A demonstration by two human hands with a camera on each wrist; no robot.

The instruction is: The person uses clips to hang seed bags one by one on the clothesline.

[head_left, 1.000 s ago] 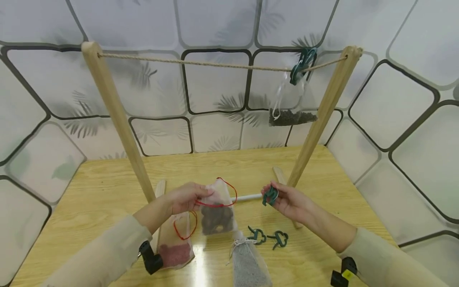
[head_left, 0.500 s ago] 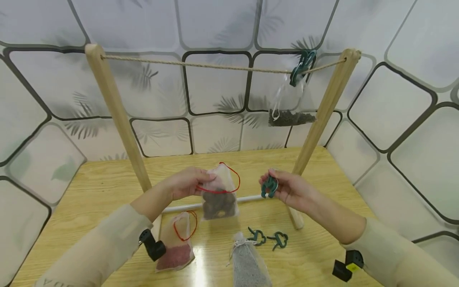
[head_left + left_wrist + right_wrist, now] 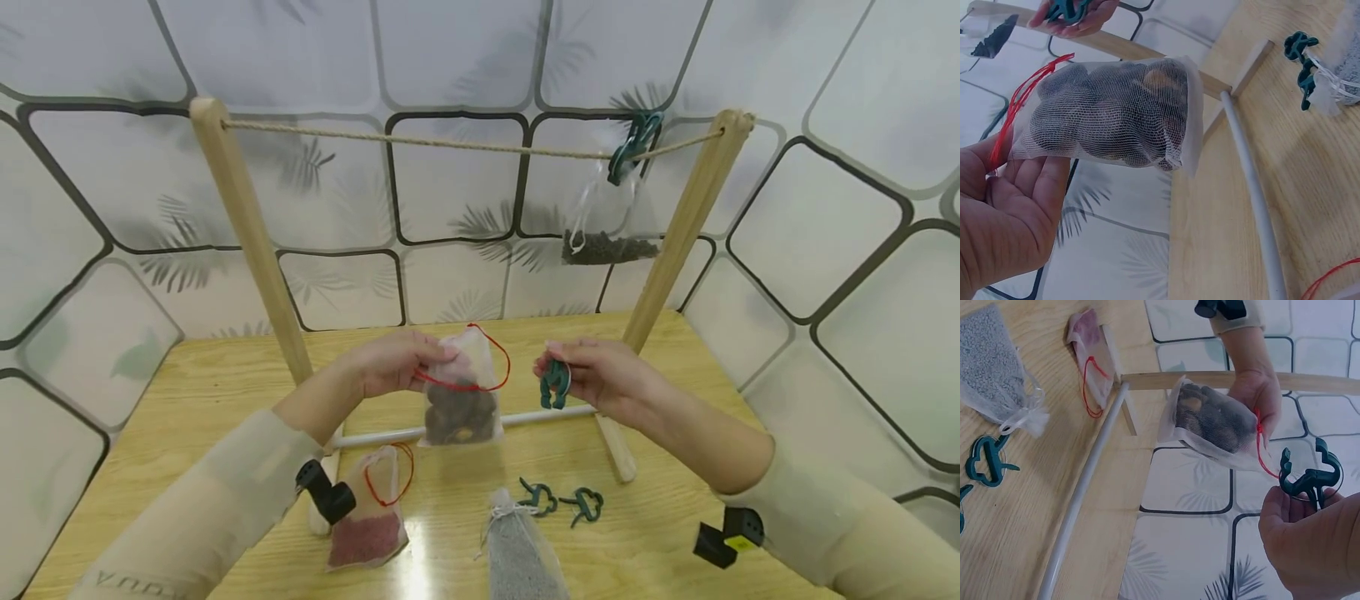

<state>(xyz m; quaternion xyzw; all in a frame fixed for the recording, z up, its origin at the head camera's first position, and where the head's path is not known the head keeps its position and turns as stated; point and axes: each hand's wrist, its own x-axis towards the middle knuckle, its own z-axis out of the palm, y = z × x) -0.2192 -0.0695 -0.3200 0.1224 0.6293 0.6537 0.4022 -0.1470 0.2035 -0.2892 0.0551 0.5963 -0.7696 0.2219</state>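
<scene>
Head view: at lower left of centre a mesh bag of red grains (image 3: 369,518) lies on the wooden table (image 3: 187,400). Just above it, at mid-frame, the left hand (image 3: 390,362) pinches the top of a mesh bag of dark lumps (image 3: 461,400) by its red drawstring, so the bag hangs clear of the table. Right of centre, the right hand (image 3: 600,375) pinches a green clip (image 3: 555,385). Two more clips (image 3: 562,498) lie below, beside a bag of grey grains (image 3: 517,554). At upper right another bag (image 3: 607,225) hangs clipped to the rope (image 3: 450,143).
</scene>
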